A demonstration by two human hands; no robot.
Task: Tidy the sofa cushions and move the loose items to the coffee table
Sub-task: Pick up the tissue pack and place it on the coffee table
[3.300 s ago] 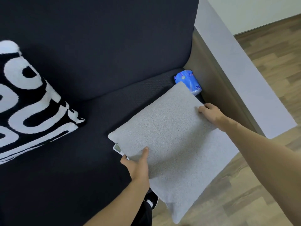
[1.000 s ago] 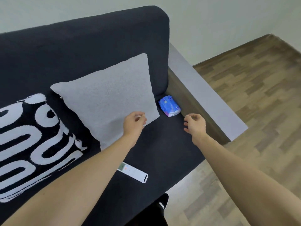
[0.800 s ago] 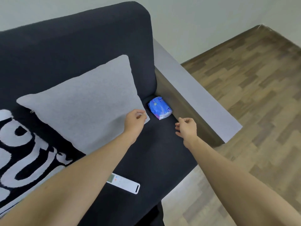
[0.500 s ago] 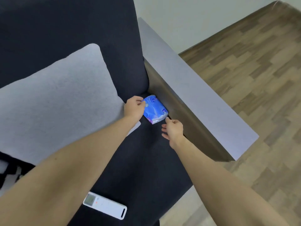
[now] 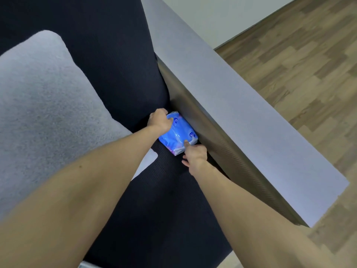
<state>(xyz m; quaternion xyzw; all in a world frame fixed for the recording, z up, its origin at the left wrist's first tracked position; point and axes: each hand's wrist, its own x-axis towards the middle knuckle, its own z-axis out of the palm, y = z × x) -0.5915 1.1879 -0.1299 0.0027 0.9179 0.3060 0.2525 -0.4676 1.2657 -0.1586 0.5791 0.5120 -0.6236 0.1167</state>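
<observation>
A blue tissue pack (image 5: pixel 176 135) lies in the seat corner of the dark sofa (image 5: pixel 164 190), against the armrest. My left hand (image 5: pixel 160 120) grips its far left end. My right hand (image 5: pixel 194 154) holds its near end, thumb on top. The grey cushion (image 5: pixel 44 117) leans against the backrest to the left. A sliver of the white remote (image 5: pixel 87 265) shows at the bottom edge, mostly hidden by my left arm.
The grey-topped armrest (image 5: pixel 231 113) with a brown inner side runs diagonally on the right, close to my right hand. Wooden floor (image 5: pixel 309 64) lies beyond it. A pale wall stands at the top.
After the grey cushion was stood against the backrest, both hands moved right to the corner and closed on the blue pack. The view has moved in closer.
</observation>
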